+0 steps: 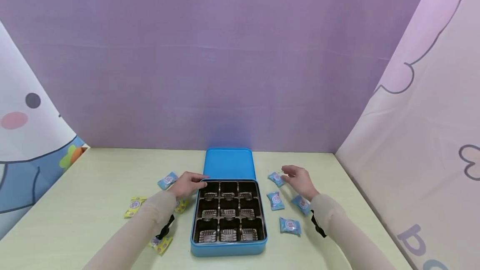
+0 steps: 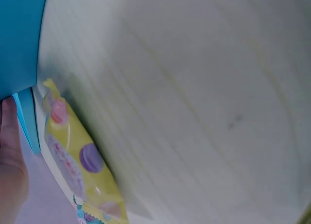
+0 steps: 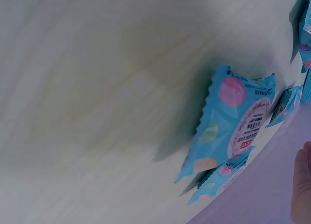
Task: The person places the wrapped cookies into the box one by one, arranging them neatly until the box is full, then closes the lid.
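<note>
A blue tin box (image 1: 229,249) stands on the table, its lid (image 1: 229,163) swung back. Inside sits a dark brown tray (image 1: 228,211) with several compartments. My left hand (image 1: 186,185) holds the tin's back left corner, thumb at the rim; the left wrist view shows only part of this hand (image 2: 10,170). Over on the right, my right hand (image 1: 300,181) hovers with loosely bent fingers beside a blue candy packet (image 1: 276,179). Whether the fingertips touch that packet cannot be told. Another blue packet (image 1: 301,204) lies under the right wrist.
Right of the tin lie more blue packets (image 1: 275,201) (image 3: 233,122). To its left are yellow packets (image 1: 135,206) (image 2: 80,156), one partly beneath the left sleeve, and a blue packet (image 1: 167,180). A purple backdrop (image 1: 225,61) rises behind the table (image 1: 93,203).
</note>
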Tool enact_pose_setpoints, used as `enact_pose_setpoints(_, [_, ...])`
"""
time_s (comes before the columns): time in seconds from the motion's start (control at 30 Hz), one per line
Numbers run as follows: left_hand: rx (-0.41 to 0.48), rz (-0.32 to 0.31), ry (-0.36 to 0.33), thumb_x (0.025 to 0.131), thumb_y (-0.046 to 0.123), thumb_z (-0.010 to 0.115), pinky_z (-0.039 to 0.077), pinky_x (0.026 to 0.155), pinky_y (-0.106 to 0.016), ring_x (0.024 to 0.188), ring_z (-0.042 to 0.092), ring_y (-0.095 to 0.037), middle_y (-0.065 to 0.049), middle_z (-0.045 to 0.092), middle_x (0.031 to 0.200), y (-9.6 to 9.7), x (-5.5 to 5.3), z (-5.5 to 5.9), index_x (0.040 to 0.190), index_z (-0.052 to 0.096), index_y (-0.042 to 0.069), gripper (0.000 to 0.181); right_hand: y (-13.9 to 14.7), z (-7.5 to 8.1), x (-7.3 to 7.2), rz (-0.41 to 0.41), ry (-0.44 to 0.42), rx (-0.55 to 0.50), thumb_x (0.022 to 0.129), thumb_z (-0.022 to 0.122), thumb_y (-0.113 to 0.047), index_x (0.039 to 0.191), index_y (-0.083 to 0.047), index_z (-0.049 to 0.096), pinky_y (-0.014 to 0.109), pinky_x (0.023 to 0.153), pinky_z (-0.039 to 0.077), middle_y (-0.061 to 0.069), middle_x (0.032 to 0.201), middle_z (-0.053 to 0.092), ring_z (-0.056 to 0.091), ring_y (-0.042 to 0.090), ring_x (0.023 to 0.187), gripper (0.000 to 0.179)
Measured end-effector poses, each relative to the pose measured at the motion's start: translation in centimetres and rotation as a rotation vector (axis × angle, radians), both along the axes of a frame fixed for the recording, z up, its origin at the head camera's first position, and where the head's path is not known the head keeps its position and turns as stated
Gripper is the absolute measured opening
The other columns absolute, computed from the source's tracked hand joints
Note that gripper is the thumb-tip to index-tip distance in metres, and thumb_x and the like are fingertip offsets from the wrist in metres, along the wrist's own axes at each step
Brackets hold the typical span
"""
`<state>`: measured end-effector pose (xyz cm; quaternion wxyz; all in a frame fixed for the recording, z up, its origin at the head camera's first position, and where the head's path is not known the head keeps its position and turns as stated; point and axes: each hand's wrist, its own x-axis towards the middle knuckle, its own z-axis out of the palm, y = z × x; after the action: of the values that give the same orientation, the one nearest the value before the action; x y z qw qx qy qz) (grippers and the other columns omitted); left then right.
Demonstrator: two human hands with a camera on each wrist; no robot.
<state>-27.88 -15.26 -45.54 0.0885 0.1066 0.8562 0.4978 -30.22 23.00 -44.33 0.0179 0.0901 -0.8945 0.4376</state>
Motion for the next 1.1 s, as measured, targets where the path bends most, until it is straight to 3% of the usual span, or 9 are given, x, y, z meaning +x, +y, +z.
enact_pose_setpoints(0.23, [-0.007,0.014,-0.004,0.090,0.016,0.058,0.044,0.094,-0.049,0.120,0.047,-0.038,-0.020,0.056,0.124,0.0,0.3,0.2,0.119,0.062,0.005,0.031,-0.5,-0.2,-0.4,0.046,-0.046,-0.033,0.086,0.064,-0.013,0.127,0.003,0.051,0.043,0.101,0.041,0.022,0.126,0.054,0.050,0.036,0.118,0.046])
enact_pose_setpoints(0.6, [0.001,0.022,-0.034,0.089,0.016,0.061,0.046,0.093,-0.046,0.118,0.050,-0.036,-0.019,0.057,0.123,0.1,0.3,0.2,0.118,0.063,0.006,0.031,-0.2,-1.1,-1.2,0.016,-0.095,0.028,0.087,0.063,-0.013,0.128,0.000,0.051,0.047,0.100,0.040,0.019,0.128,0.053,0.045,0.038,0.122,0.045])
enact_pose_setpoints(0.83, [0.000,0.022,-0.020,0.089,0.015,0.060,0.046,0.093,-0.047,0.118,0.049,-0.037,-0.020,0.057,0.123,0.1,0.3,0.4,0.119,0.062,0.005,0.032,-0.3,-1.6,-1.8,0.029,-0.109,0.005,0.087,0.061,-0.008,0.126,0.002,0.052,0.047,0.100,0.040,0.020,0.127,0.053,0.046,0.039,0.120,0.041])
enact_pose_setpoints(1.1, [0.002,0.037,-0.011,0.088,0.014,0.061,0.046,0.092,-0.047,0.117,0.050,-0.036,-0.019,0.059,0.120,0.3,0.3,0.0,0.117,0.064,0.005,0.030,-0.7,-2.1,-2.2,0.005,-0.129,0.055,0.083,0.065,-0.006,0.123,0.002,0.055,0.047,0.098,0.042,0.020,0.123,0.056,0.050,0.037,0.117,0.042])
